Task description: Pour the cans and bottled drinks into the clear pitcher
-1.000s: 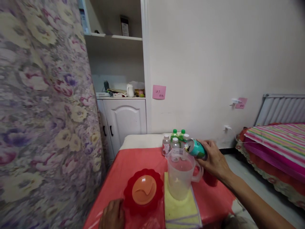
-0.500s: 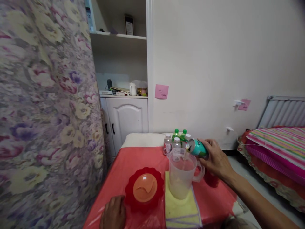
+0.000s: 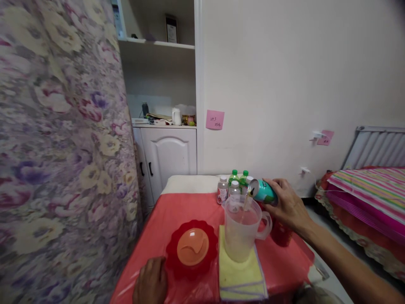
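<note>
Red plastic covers the worktop [image 3: 177,211]; a clear jug [image 3: 242,228] stands on a yellow cloth [image 3: 240,276] beside a red dish [image 3: 192,249]; the right hand [image 3: 289,207], grip wrapped around a teal can [image 3: 262,192], tilts it over the jug's rim; the left hand [image 3: 151,283] rests flat, fingers loosely spread, touching the dish's near edge.

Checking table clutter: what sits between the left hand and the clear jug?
In the head view, the red scalloped dish holding an orange lid lies between the left hand and the jug.
</note>
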Tool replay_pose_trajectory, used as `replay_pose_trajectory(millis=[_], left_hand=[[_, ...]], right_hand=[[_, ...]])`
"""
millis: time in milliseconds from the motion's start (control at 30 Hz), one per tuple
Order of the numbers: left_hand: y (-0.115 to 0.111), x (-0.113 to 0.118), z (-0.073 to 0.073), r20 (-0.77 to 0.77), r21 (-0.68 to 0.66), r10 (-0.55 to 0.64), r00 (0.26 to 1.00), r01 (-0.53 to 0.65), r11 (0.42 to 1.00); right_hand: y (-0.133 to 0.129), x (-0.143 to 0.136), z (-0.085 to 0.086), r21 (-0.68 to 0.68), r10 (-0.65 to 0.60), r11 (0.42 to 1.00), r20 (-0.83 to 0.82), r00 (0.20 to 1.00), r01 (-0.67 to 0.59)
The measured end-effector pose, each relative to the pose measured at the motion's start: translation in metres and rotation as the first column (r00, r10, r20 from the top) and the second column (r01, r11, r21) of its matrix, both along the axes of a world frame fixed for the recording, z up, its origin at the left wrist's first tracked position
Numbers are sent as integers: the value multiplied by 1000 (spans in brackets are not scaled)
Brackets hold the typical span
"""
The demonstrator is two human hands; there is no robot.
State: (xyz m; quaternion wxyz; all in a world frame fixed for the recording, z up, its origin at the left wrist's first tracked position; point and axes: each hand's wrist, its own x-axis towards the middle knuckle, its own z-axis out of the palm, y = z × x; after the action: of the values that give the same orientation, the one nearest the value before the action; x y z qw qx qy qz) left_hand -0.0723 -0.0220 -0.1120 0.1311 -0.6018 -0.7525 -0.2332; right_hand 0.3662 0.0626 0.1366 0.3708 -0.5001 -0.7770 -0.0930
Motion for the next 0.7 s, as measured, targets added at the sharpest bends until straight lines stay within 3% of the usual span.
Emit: replay_pose_trajectory(millis=[700], left_hand=[[-3, 5, 10, 23, -55, -3, 1000, 4, 998]], right_hand=[[1, 6, 6, -16, -45, 999, 78, 996, 47]])
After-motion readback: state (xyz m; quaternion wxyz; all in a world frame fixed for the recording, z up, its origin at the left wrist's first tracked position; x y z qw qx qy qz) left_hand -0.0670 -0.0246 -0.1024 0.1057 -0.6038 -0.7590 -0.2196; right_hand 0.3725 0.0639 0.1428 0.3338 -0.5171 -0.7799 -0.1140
